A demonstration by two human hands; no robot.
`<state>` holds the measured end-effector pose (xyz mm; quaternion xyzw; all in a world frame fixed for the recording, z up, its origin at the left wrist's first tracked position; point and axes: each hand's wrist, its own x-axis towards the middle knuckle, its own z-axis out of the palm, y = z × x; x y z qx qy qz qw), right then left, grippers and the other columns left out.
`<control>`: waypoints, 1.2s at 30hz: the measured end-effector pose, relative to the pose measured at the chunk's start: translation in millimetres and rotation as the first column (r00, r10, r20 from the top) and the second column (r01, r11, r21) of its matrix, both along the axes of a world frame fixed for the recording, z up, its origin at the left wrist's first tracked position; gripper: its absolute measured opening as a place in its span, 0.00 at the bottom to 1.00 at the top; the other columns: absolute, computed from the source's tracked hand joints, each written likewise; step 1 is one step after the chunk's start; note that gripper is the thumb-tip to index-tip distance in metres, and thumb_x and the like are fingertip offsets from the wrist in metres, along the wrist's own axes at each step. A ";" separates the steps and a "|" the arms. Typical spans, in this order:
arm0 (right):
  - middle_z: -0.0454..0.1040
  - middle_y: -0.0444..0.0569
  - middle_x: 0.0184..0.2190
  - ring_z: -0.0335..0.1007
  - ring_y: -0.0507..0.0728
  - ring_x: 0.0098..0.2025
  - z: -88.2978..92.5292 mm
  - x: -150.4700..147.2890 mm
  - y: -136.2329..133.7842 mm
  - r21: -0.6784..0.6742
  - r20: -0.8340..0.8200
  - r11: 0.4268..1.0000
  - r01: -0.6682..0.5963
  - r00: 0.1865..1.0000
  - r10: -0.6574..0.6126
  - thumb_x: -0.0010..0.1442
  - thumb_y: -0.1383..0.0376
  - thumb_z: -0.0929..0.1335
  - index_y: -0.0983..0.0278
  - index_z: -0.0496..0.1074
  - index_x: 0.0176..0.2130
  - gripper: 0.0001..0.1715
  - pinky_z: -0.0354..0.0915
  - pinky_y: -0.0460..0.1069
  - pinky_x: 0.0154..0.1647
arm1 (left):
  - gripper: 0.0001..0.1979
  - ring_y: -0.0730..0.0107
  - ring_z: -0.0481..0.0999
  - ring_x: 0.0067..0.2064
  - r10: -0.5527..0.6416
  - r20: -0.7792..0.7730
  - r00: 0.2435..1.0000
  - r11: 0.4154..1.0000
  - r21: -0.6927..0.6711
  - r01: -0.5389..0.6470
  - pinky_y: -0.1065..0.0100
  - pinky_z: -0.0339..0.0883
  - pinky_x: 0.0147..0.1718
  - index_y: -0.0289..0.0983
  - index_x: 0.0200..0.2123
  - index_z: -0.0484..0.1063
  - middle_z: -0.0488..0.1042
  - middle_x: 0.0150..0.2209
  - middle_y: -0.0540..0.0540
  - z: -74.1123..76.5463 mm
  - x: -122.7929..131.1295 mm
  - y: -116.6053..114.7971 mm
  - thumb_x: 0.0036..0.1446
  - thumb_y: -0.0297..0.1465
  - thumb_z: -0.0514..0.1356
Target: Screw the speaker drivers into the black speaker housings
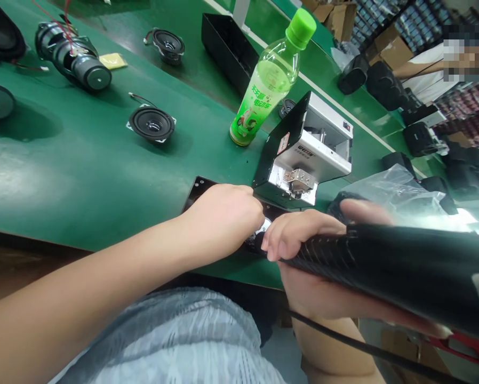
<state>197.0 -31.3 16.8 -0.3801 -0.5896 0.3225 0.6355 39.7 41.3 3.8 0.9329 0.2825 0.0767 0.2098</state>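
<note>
My right hand [303, 240] is wrapped round the ribbed front of a black electric screwdriver [391, 266], its body large and blurred towards the right edge. The tool's nose points left, down at a dark panel [199, 186] on the bench near its front edge. My left hand [231, 213] is closed in a fist over this panel, close to the screwdriver's nose. Whatever its fingers hold is hidden. Between the two hands shows a small silvery part [264, 225]. Just behind the hands stands a black and silver screw feeder [319, 154].
A green-capped drink bottle [259, 85] stands beside the feeder. Loose speakers [151, 124] and a black open box [229, 50] lie farther back on the green bench [83, 176]. A clear plastic bag [399, 192] is at right. Another person's arm [419, 69] shows far right.
</note>
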 end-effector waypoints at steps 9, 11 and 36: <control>0.72 0.37 0.20 0.63 0.54 0.13 -20.1 -26.9 8.2 0.229 -0.070 0.972 0.057 0.997 -0.042 0.73 0.41 0.65 0.50 0.80 0.56 0.25 0.64 0.50 0.13 | 0.11 0.62 0.74 0.34 0.033 0.104 0.994 0.999 -0.010 -0.032 0.59 0.54 0.31 0.40 0.27 0.81 0.81 0.29 0.48 -0.4 -3.4 -6.3 0.62 0.25 0.71; 0.73 0.37 0.21 0.64 0.54 0.14 -23.2 -25.8 6.5 0.229 -0.069 0.972 0.057 0.997 -0.042 0.70 0.39 0.66 0.50 0.79 0.57 0.28 0.66 0.51 0.14 | 0.11 0.62 0.74 0.34 0.019 0.121 0.992 1.000 -0.008 -0.018 0.59 0.56 0.31 0.40 0.27 0.82 0.81 0.29 0.48 -0.9 -4.7 -6.9 0.62 0.24 0.71; 0.68 0.36 0.17 0.61 0.53 0.12 52.7 46.0 98.9 0.303 -0.240 0.904 0.303 0.942 -0.235 0.68 0.29 0.61 0.57 0.75 0.47 0.39 0.58 0.48 0.09 | 0.16 0.53 0.82 0.48 0.164 -0.083 0.983 0.972 0.181 -0.147 0.53 0.67 0.44 0.44 0.50 0.86 0.87 0.51 0.47 -9.2 -55.3 -7.2 0.60 0.40 0.77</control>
